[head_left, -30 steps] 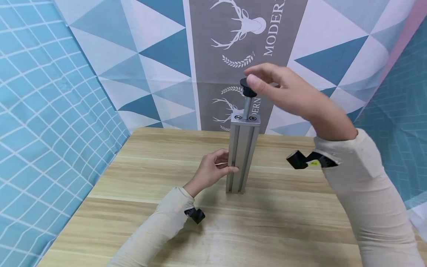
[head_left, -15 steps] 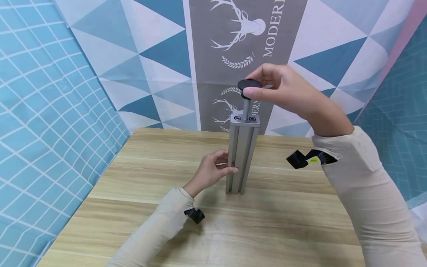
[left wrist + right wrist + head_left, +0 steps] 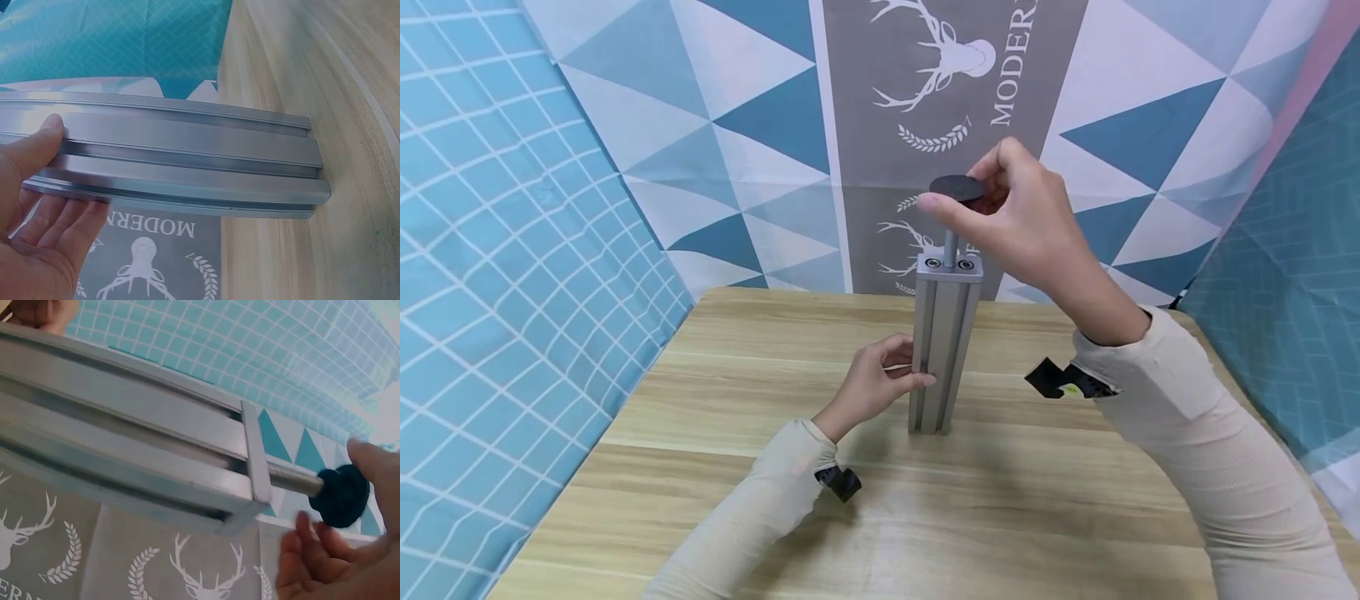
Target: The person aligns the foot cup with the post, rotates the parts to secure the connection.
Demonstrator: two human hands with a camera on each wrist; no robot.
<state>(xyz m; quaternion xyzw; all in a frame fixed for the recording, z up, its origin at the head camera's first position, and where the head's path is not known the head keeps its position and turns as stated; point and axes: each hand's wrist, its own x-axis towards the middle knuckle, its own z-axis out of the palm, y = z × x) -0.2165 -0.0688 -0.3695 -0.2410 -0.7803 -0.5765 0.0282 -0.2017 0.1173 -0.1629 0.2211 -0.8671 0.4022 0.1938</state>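
Observation:
A grey aluminium profile with slotted sides stands upright on the wooden table. My left hand grips it low down, thumb across the front face and fingers round the side and behind. An end plate with two screws caps the top. Out of this plate rises the threaded stem of a levelling foot, which ends in a round black base. My right hand holds that base by its edge, thumb in front and fingers curled at the far side, partly hidden behind the disc.
The wooden table reaches back to a patterned backdrop with deer heads and triangles. Blue tiled-print sheets hang at the left and right. Both wrists carry small black cameras over the sleeves.
My right hand has turned at the wrist and swung left, its thumb sweeping across the front of the black base to its left side. The left hand and the profile stay put.

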